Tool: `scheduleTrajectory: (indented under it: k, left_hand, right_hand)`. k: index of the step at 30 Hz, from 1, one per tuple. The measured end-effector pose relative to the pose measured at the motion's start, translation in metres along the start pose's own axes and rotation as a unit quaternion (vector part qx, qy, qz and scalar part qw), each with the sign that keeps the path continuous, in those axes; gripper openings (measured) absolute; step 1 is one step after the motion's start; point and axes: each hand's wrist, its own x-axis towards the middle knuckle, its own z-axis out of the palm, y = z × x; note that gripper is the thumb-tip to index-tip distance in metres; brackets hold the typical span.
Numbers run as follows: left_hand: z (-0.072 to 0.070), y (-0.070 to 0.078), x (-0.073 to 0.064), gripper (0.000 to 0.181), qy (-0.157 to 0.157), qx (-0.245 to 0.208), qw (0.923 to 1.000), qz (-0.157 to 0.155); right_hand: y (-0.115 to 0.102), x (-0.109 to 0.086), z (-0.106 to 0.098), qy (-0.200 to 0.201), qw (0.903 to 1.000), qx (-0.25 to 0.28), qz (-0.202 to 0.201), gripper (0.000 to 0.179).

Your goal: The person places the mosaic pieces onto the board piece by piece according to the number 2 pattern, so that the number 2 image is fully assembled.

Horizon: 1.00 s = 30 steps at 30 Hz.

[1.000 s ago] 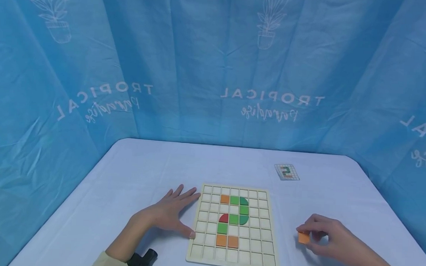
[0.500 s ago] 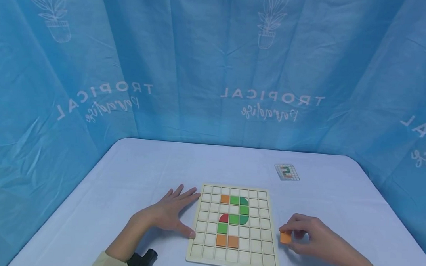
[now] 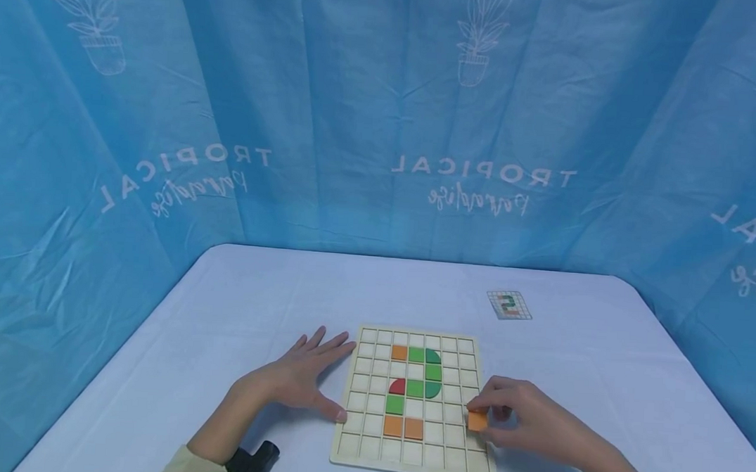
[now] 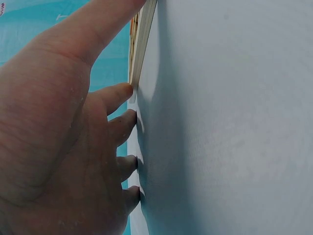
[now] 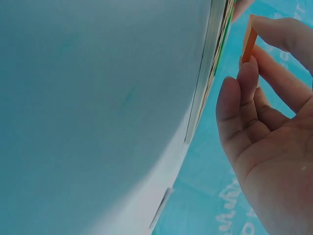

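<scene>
My right hand pinches an orange square tile between thumb and fingers, above the right side of a pale grid board. In the right wrist view the tile is seen nearly edge-on, raised off the board. My left hand lies with spread fingers at the board's left edge, thumb and index finger touching that edge. On the board sit green tiles, a red rounded tile and orange tiles, laid in a shape like a 2.
A small card printed with a similar coloured grid pattern lies beyond the board to the right. The white tabletop ends at a blue curtain. A black device sits at my left wrist.
My right hand has moved left with the orange tile, from the tabletop beside the board to over the board's right columns. The left hand and the board have stayed still.
</scene>
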Motion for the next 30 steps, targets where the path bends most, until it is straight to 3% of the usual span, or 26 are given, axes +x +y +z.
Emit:
scheduleTrajectory:
  k: [21,30]
  left_hand:
    - [0.0,0.0,-0.001,0.118,0.001,-0.004,1.0,0.004]
    - [-0.001,-0.001,-0.001,0.118,-0.002,-0.004,1.0,0.005]
  right_hand:
    - [-0.023,0.03,0.019,-0.047,0.9986,0.016,-0.016,0.025]
    - [-0.028,0.038,0.028,-0.071,0.9961,-0.041,-0.033,0.024]
